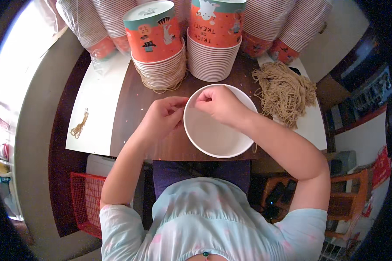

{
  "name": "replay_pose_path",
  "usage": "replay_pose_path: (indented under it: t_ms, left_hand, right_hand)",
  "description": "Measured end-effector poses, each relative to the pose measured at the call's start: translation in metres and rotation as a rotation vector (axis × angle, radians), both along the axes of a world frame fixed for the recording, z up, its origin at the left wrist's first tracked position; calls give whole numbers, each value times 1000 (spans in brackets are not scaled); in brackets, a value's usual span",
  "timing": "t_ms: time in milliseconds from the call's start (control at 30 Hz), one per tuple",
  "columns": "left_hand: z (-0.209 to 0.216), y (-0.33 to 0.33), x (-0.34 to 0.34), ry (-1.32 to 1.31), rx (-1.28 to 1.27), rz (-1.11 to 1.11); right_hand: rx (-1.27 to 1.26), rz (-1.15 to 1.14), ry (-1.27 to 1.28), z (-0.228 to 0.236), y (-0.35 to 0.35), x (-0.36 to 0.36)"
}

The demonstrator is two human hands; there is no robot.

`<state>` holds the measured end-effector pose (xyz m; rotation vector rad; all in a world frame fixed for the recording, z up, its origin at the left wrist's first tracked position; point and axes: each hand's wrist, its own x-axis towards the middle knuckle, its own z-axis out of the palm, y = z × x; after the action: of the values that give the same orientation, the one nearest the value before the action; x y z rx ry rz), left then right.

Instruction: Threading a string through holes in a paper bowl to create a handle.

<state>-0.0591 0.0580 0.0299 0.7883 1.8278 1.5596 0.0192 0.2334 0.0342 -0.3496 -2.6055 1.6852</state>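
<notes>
A white paper bucket (217,137) stands near the table's front edge with its mouth facing me. My right hand (220,103) reaches into it, fingers curled closed against the inner wall at the upper left. Outside the same wall, my left hand (163,115) has its thumb and fingers pinched together close to the rim. Whatever lies between the fingers of either hand is too small or hidden to make out. A short loop of tan cord (255,148) shows beside the bucket's lower right.
Behind the bucket rise two upside-down stacks of orange printed buckets (154,43), (215,26) the right one; cord loops hang round the left stack. A tan cord heap (287,93) lies right, a small cord bundle (79,124) left. Plastic-wrapped bucket stacks (80,26) line the back.
</notes>
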Motion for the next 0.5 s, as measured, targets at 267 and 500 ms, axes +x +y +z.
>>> replay_pose_path:
  t_ms: [267,500]
  left_hand:
    - [12,-7,11,716,-95,-98]
    - [6,-10,15,459,-96,-3]
  right_hand:
    - [-28,62,-97,13,-4,8]
    - [-46,-25,-117,6,5,15]
